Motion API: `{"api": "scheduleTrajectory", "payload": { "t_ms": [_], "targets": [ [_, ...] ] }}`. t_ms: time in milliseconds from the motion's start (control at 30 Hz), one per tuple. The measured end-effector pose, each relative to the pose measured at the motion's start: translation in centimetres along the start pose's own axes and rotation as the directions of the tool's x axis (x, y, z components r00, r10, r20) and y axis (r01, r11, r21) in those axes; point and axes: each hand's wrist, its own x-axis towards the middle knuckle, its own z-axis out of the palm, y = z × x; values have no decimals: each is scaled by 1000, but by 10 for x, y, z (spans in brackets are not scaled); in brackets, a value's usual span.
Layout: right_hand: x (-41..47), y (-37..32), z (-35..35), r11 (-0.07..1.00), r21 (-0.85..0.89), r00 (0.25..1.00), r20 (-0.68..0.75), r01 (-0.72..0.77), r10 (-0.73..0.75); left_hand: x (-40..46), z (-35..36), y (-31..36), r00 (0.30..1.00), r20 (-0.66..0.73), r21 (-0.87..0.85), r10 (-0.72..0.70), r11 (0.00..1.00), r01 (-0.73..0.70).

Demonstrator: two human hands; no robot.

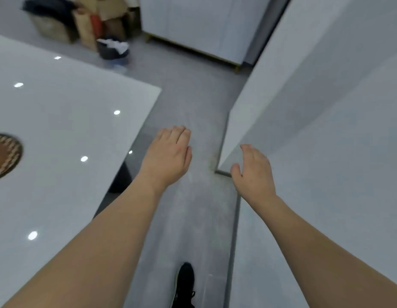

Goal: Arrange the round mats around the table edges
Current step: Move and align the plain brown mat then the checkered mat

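- The left hand hangs in the air over the grey floor, just off the corner of the white counter; its fingers are loosely relaxed and it grasps nothing
- The right hand is held beside it, apart from the left, palm turned inward with the thumb spread; it too is released and touches nothing
- One round mat, brown in the middle with a woven patterned rim, lies flat on the counter near the left border of the view, partly cut off and well apart from both hands
- A black shoe stands on the floor below the forearms
- A dark bin with white paper in it sits on the floor beyond the counter, near some blurred brown bags
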Motion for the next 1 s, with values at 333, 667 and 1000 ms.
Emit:
{"api": "scheduleTrajectory", "payload": {
  "t_ms": [333,667,1000],
  "targets": [
    [65,82,-63,987,84,987,-67,-138,144,142,9,78,989,84,26,119,992,-122],
    [155,65,-51,989,79,991,-50,-121,125,210,38,34,992,111,12,66,998,-68],
    [244,49,5,996,50,990,122,68,-74,214,75,-42,970,99,-3,-221,975,222]
  ]
}}
